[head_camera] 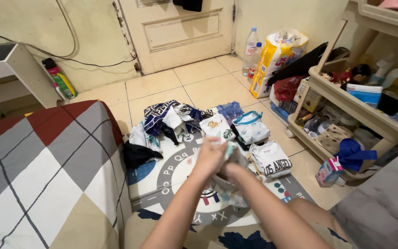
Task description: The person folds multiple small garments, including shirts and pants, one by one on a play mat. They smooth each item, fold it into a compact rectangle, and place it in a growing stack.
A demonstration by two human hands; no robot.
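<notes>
Both hands, left hand and right hand, are gripping a small white garment; keeping edges aligned over the play mat would help.

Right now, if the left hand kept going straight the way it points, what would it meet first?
Likely the folded white dinosaur-print garment just beyond the left hand, which grips a small pale cloth. Depth is unclear.

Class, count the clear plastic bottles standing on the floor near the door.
2: a tall bottle by the wall right of the door, and a shorter one just before it, beside the yellow bag. Others may be hidden.
</notes>
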